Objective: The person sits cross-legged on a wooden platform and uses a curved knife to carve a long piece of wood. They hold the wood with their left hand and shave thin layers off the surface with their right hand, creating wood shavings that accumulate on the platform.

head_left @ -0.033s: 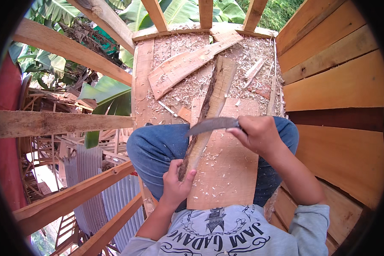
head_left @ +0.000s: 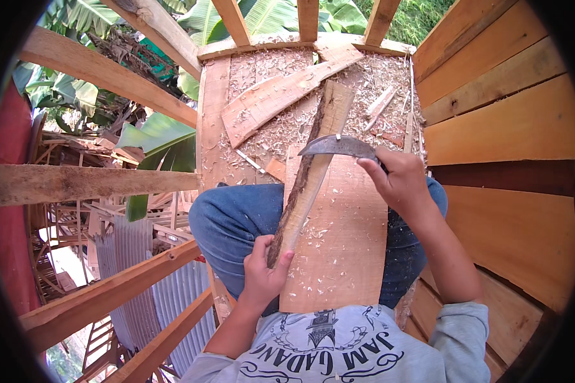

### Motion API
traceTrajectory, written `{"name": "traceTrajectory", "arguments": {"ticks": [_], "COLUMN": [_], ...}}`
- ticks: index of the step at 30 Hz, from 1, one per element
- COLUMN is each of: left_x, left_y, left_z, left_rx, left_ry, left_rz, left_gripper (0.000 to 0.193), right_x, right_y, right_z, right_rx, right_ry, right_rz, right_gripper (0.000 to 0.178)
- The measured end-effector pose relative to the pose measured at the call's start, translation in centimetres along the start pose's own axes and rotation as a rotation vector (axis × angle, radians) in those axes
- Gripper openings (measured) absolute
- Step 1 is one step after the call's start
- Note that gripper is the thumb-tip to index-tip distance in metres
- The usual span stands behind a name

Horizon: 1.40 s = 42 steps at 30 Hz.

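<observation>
A long piece of wood [head_left: 311, 185] with dark bark along its left edge slants away from me across my lap. My left hand [head_left: 265, 271] is closed round its near end. In my right hand [head_left: 402, 182] is the handle of a curved knife [head_left: 342, 146], mostly hidden by the fingers. Its grey blade points left and lies across the upper half of the wood; whether it touches the wood I cannot tell. A pale chip shows at the blade's upper edge. Under the wood, a flat board [head_left: 351, 249] rests over my legs, sprinkled with shavings.
Shavings cover the plank floor [head_left: 217, 127] ahead. A wide tapered board [head_left: 268, 99] lies at the far left, and wood offcuts [head_left: 380, 105] at the far right. Plank walling [head_left: 505, 121] stands close on my right; open rails [head_left: 96, 185] run along the left, with corrugated sheets [head_left: 185, 313] below.
My right hand and the knife have moved away from me, up along the wood. The left hand and the wood have barely moved.
</observation>
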<state>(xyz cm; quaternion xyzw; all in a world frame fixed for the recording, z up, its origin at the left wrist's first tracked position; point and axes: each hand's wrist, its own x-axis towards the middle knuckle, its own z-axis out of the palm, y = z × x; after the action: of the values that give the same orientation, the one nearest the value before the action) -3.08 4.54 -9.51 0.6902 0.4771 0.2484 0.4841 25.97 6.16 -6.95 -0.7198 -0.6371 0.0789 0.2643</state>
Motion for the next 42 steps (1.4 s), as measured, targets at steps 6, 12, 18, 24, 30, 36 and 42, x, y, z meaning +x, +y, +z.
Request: {"name": "traceTrajectory", "arguments": {"ticks": [6, 12, 18, 24, 30, 36, 42], "left_x": [-0.4, -0.9, -0.6, -0.4, -0.5, -0.6, -0.2], "left_y": [-0.3, -0.4, -0.4, 0.0, 0.0, -0.3, 0.1], "left_z": [-0.2, -0.3, -0.2, -0.2, -0.5, -0.4, -0.7], "left_rx": [-0.011, -0.001, 0.021, 0.009, -0.003, -0.015, -0.013], "left_ry": [0.051, 0.059, 0.078, 0.076, 0.066, 0.077, 0.066], "left_rz": [0.019, 0.037, 0.037, 0.027, -0.01, 0.002, -0.006], "left_gripper": [0.027, 0.027, 0.029, 0.031, 0.03, 0.03, 0.03], "right_x": [-1.0, -1.5, -0.5, 1.0, 3.1, 3.3, 2.1], "right_y": [-2.3, -3.3, -2.6, -2.2, -0.4, -0.4, -2.6], "right_z": [-0.3, 0.2, 0.8, 0.8, -1.3, -0.9, -0.3], "right_rx": [-0.022, 0.003, 0.058, 0.128, -0.076, -0.087, 0.011], "right_ry": [-0.1, -0.152, -0.05, 0.038, -0.029, 0.003, -0.021], "right_rz": [-0.237, -0.379, -0.244, -0.068, -0.143, -0.184, -0.173], "right_gripper": [0.043, 0.041, 0.041, 0.04, 0.036, 0.041, 0.038]}}
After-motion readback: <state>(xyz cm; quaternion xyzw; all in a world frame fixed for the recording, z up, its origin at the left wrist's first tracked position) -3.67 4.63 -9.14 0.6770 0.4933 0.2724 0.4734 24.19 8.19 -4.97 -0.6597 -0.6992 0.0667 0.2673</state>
